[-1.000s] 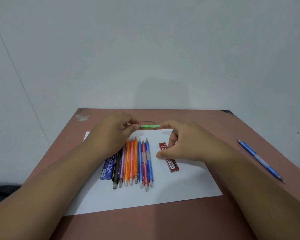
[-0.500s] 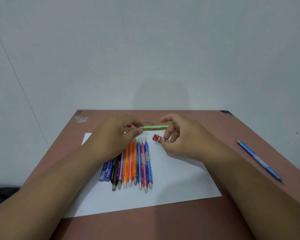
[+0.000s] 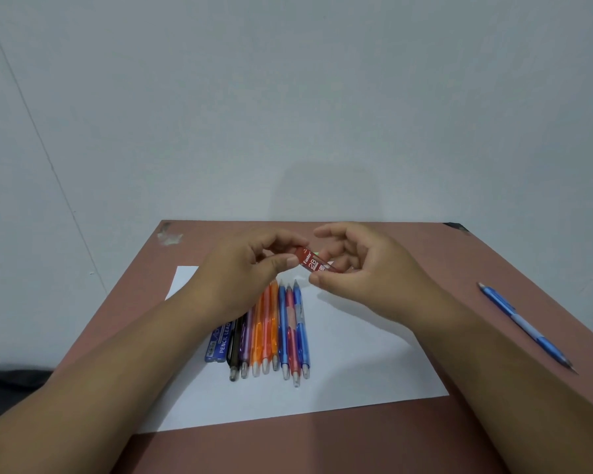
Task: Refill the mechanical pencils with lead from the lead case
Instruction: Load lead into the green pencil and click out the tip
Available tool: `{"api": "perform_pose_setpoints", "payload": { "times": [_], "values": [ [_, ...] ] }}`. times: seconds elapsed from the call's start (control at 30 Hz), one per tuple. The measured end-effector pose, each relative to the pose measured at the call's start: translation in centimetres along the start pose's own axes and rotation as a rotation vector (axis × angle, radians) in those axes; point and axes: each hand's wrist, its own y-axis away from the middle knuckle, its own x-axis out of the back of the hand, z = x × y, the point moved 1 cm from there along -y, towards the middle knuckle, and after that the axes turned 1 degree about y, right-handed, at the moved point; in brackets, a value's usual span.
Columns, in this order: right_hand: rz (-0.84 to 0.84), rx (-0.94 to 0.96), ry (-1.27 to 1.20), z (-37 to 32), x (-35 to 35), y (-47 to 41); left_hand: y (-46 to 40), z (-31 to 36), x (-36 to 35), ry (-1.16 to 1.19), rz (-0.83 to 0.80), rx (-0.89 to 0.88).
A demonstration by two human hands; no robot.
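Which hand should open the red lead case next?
Left. The right hand already grips the red lead case by its body, while the left hand's fingertips pinch its free end, where the cap likely sits. Green pencil is mostly hidden behind.

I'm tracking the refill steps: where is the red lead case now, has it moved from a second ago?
Yes. The red lead case has left the white paper and is up between both hands, above the pencil row's far ends.
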Motion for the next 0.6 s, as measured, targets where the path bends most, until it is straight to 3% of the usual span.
{"api": "perform_pose_setpoints", "payload": {
  "times": [0.2,0.37,0.6],
  "values": [
    [-0.225,-0.267,-0.412,-0.11,-0.43,0.34,0.18,0.33,0.29,-0.001,0.005,-0.027],
    [-0.258,-0.293,-0.622,0.08,-0.46,0.08,0.27,0.55,0.44,0.001,0.018,-0.056],
    [-0.271,-0.315,-0.695,0.61,-0.51,-0.12,0.23,0.49,0.43,-0.021,0.035,-0.128]
  ]
}}
